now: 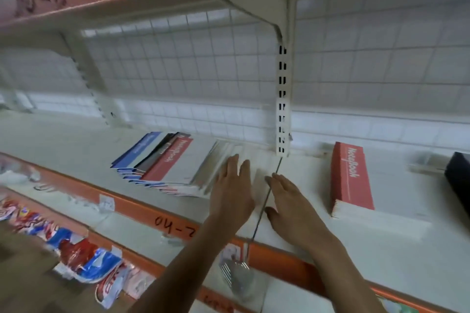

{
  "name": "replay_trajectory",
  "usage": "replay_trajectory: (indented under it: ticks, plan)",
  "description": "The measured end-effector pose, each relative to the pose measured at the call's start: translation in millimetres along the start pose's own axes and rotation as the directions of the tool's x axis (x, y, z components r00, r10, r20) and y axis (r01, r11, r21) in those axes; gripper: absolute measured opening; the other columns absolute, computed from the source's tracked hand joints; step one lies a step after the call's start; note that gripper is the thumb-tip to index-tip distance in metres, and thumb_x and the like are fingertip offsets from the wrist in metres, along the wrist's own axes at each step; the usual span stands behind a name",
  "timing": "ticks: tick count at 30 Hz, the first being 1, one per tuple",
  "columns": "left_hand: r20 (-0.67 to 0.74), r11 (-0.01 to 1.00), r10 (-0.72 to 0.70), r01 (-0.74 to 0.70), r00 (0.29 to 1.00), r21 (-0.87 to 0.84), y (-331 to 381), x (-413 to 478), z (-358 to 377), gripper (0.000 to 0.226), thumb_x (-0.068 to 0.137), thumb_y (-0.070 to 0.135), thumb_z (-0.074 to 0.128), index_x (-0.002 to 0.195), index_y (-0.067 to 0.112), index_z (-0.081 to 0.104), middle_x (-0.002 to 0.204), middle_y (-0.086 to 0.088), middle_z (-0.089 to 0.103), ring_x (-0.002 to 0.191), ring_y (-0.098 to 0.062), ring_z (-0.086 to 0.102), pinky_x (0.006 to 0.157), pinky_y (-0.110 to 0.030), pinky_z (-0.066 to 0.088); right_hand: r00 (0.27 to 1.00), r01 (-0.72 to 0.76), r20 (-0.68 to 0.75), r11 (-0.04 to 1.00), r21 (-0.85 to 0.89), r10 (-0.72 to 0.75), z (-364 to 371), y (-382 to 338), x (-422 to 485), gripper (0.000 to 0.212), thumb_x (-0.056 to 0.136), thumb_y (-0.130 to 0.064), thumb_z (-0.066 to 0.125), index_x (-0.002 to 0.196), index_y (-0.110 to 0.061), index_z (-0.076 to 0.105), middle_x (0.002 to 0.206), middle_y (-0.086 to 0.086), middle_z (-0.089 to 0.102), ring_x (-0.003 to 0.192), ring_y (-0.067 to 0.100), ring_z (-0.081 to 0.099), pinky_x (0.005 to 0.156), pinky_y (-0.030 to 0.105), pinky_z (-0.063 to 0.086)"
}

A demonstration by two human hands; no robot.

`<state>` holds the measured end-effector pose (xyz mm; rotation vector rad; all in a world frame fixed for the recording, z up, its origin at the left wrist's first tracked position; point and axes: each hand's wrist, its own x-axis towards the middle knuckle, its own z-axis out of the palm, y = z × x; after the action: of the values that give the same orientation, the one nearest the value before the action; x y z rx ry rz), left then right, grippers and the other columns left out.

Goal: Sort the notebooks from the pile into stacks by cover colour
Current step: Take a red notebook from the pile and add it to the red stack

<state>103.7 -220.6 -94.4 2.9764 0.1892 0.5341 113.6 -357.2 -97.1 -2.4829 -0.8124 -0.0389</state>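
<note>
A slumped pile of notebooks [175, 165] lies on the white shelf [63, 140], fanned to the left, with blue, black and red covers showing and a red-and-white one on top. My left hand [232, 193] hovers flat by the pile's right edge, fingers apart, holding nothing. My right hand [292, 201] is just right of it over bare shelf, also spread and holding nothing. Farther right stands a neat stack of red notebooks [352, 178]. A dark notebook stack [459, 180] sits at the right edge, partly cut off.
A slotted upright post [282, 109] and wire-grid back panel stand behind the pile. The orange shelf lip [142, 208] carries handwritten labels. Below are packets in red and blue wrappers [84, 256]. Another shelf hangs overhead.
</note>
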Motion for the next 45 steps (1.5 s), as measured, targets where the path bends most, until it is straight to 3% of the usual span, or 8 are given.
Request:
replay_trajectory:
  ticks: [5,12,17,20,22,30,39,45]
  plan:
    - [0.083,0.965,-0.169,0.148,0.982,0.218,-84.1,8.8,-0.2,0.076,0.093,0.016,0.051,0.15,0.009,0.002,0.155,-0.024,-0.004,0.145,-0.037,-0.002,0.118,-0.046,0.009,0.999,0.007,0.038,0.998,0.064,-0.01,30.7,-23.2,16.2,0.058,0.095,-0.019,0.045,0.148,-0.013,0.023,0.157,0.005,0.019,0.145,0.015,0.013,0.114,0.02,0.01]
    - [0.072,0.991,-0.115,0.109,0.991,0.083,-105.6,-1.9,5.5,0.042,0.089,0.01,0.052,0.129,0.017,0.043,0.127,-0.002,0.048,0.115,-0.017,0.046,0.1,-0.029,0.041,0.994,-0.068,-0.059,0.935,0.349,0.094,42.5,-30.7,23.3,0.041,0.094,-0.031,0.054,0.133,-0.022,0.049,0.128,-0.012,0.05,0.119,0.004,0.047,0.091,0.006,0.03]
    - [-0.03,0.972,0.08,-0.084,0.996,-0.219,-81.5,-9.2,5.2,0.047,0.091,-0.001,0.05,0.131,0.024,0.053,0.127,0.006,0.059,0.109,-0.009,0.057,0.089,-0.016,0.046,0.88,-0.294,0.052,0.454,0.841,0.473,44.4,-27.3,25.5,0.033,0.094,-0.033,0.053,0.117,-0.011,0.059,0.101,0.002,0.069,0.095,0.019,0.067,0.085,0.031,0.052]
    - [-0.077,0.903,0.21,-0.223,0.975,-0.367,-64.1,-17.8,2.2,0.042,0.093,0.001,0.048,0.13,0.019,0.056,0.122,-0.001,0.064,0.1,-0.01,0.062,0.082,-0.013,0.046,0.812,-0.344,0.303,-0.011,0.939,0.499,34.3,-25.0,25.7,0.04,0.095,-0.036,0.051,0.101,0.002,0.062,0.096,0.022,0.07,0.094,0.033,0.068,0.087,0.04,0.054]
    - [-0.096,0.846,0.268,-0.282,0.959,-0.453,-56.5,-23.4,1.3,0.04,0.093,0.002,0.046,0.128,0.017,0.058,0.117,-0.003,0.066,0.096,-0.009,0.063,0.08,-0.011,0.045,0.814,-0.359,0.355,-0.082,0.93,0.46,29.8,-22.8,24.5,0.043,0.095,-0.034,0.051,0.099,0.008,0.061,0.095,0.025,0.07,0.094,0.033,0.069,0.089,0.042,0.053]
    - [0.125,0.791,0.421,-0.297,0.898,-0.534,-64.0,-34.6,3.1,0.056,0.079,-0.004,0.048,0.129,0.02,0.056,0.132,0.006,0.054,0.124,0.001,0.042,0.104,-0.016,0.036,0.864,-0.264,0.216,0.044,0.963,0.456,30.6,-18.9,11.2,0.028,0.087,0.017,0.037,0.092,0.008,0.063,0.08,0.021,0.07,0.067,0.025,0.07,0.054,0.028,0.055]
    - [0.149,0.998,-0.05,0.044,0.988,0.044,-167.9,10.8,9.8,0.08,0.087,-0.004,0.044,0.151,0.015,0.0,0.159,-0.006,-0.003,0.146,-0.021,-0.007,0.12,-0.037,0.002,0.825,-0.284,0.109,0.24,0.928,0.555,35.3,-21.4,34.0,0.046,0.088,0.01,0.035,0.109,-0.022,0.061,0.107,0.001,0.07,0.099,0.023,0.065,0.087,0.043,0.052]
    - [0.091,1.0,0.015,-0.015,0.996,-0.001,-205.0,18.1,5.0,0.063,0.087,0.004,0.056,0.143,0.019,0.033,0.146,0.004,0.038,0.135,-0.014,0.032,0.11,-0.027,0.026,0.779,-0.3,0.123,0.193,0.934,0.615,51.8,-38.2,50.3,0.037,0.087,0.009,0.039,0.1,-0.016,0.061,0.097,0.007,0.071,0.09,0.026,0.066,0.075,0.038,0.053]
